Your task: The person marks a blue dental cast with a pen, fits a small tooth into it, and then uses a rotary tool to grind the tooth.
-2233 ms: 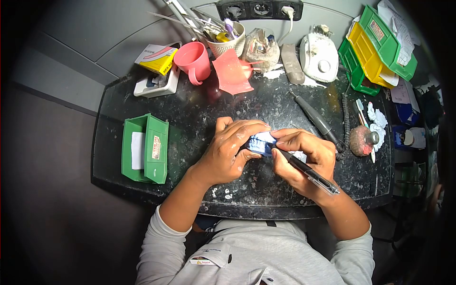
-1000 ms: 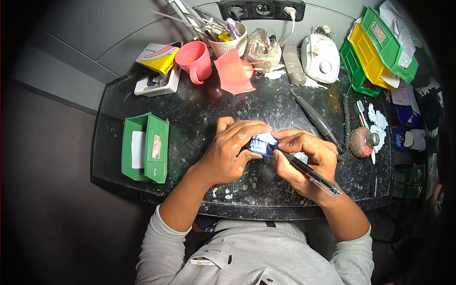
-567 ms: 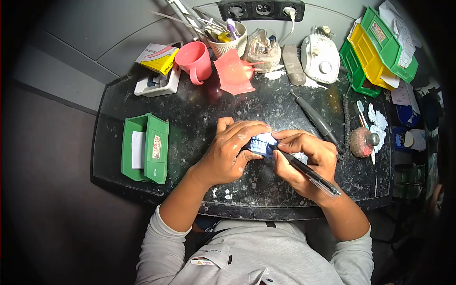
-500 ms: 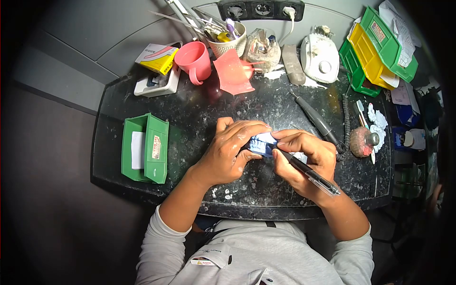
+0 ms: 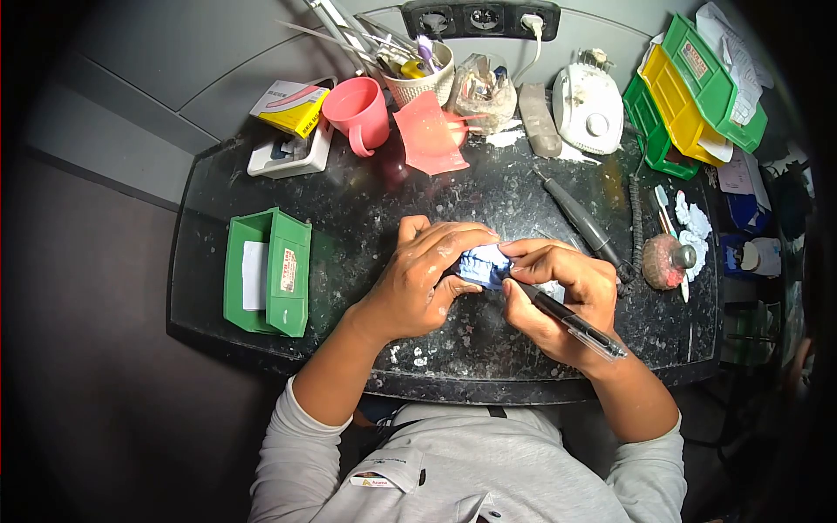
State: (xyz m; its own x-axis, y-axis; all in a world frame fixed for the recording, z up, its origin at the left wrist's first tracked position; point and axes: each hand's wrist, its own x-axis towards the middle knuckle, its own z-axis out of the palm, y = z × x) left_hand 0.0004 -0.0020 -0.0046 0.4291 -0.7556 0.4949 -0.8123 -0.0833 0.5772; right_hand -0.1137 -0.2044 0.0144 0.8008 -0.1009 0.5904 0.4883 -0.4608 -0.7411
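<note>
A small pale-blue dental cast [image 5: 481, 266] with a row of teeth is gripped by my left hand [image 5: 427, 275], fingers over its top and thumb beneath. My right hand [image 5: 567, 292] is closed round a black pen [image 5: 567, 320] with a clear clip end pointing down to the right. The pen's front end meets the right side of the cast; its exact tip is hidden by my fingers. Fingertips of my right hand also rest against the cast's upper right edge. Behind the right hand, a pale piece [image 5: 551, 289] shows only in part.
A green bin [image 5: 288, 275] stands left. Along the back are a pink mug [image 5: 356, 113], a pink wax sheet [image 5: 429, 135], a tool cup [image 5: 423, 87] and a white control unit [image 5: 588, 109]. To the right lie a grey handpiece [image 5: 580, 218] and a glass jar [image 5: 664, 261].
The pen has shifted very slightly along the right side of the cast. Both hands keep nearly the same position and grip.
</note>
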